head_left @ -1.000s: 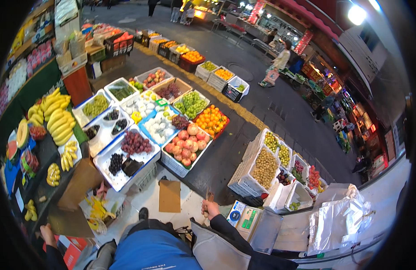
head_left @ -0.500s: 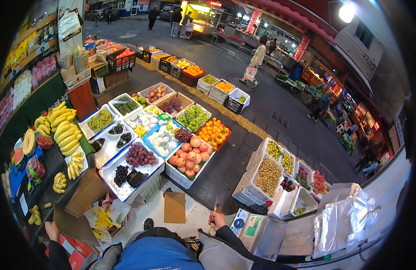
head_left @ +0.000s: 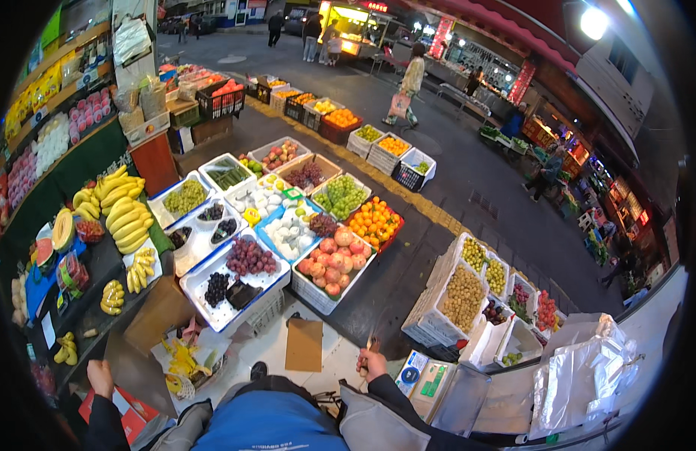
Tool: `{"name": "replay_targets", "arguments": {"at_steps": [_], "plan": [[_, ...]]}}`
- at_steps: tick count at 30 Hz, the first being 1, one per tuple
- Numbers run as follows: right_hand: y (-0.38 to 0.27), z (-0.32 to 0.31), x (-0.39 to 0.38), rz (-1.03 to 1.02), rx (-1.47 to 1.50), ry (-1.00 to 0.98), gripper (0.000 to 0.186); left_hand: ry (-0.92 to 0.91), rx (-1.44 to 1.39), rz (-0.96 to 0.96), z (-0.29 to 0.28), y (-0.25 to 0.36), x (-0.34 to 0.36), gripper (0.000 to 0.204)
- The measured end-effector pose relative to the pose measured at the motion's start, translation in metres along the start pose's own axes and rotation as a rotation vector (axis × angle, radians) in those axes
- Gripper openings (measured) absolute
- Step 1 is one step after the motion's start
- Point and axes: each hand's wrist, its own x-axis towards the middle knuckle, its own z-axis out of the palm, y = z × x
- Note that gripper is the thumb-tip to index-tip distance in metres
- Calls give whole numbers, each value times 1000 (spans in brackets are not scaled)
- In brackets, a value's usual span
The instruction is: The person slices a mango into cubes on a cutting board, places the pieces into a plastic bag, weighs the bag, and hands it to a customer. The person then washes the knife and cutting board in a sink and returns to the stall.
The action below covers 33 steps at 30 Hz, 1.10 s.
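My right hand point(head_left: 374, 364) is closed around a small tool point(head_left: 372, 345) with a light wooden handle. Its brownish tip sticks up past my fingers; the exact kind is unclear. Off to the left, my left hand point(head_left: 101, 378) has its fingers loosely curled, and nothing shows in it. It is close to the edge of the dark counter and an open cardboard box point(head_left: 134, 362). Yellow peels or banana scraps point(head_left: 184, 361) lie in a paper-lined basket beside that box. A flat piece of cardboard point(head_left: 304, 346) lies on the pale floor ahead of me.
Crates of pomegranates point(head_left: 334, 264), oranges point(head_left: 374, 222) and grapes point(head_left: 251, 257) stand ahead. Bananas point(head_left: 128, 224) cover the left counter. On the right are a crate of small tan fruit point(head_left: 462, 299), a scale point(head_left: 419, 379) and plastic bags point(head_left: 585, 376). A passer-by point(head_left: 409, 83) is in the street.
The whole view has shifted slightly, with the stall now farther right in it. The passer-by has moved left along the street. My right hand still holds the small tool.
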Motion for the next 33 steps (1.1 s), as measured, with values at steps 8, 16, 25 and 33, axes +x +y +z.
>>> {"name": "replay_targets", "arguments": {"at_steps": [8,16,25,33], "plan": [[4,-3,-11,-62,38,65,15,-43,-368,67,1,107,45,36],[26,7,-68,-206,341,313,15,-617,-850,419,96,314,120,37],[112,39,-188,-348,677,795,28,-1335,-1107,794,204,536,29,37],[256,79,-310,-328,821,1327,22,-1875,-739,870,213,562,-147,31]]}}
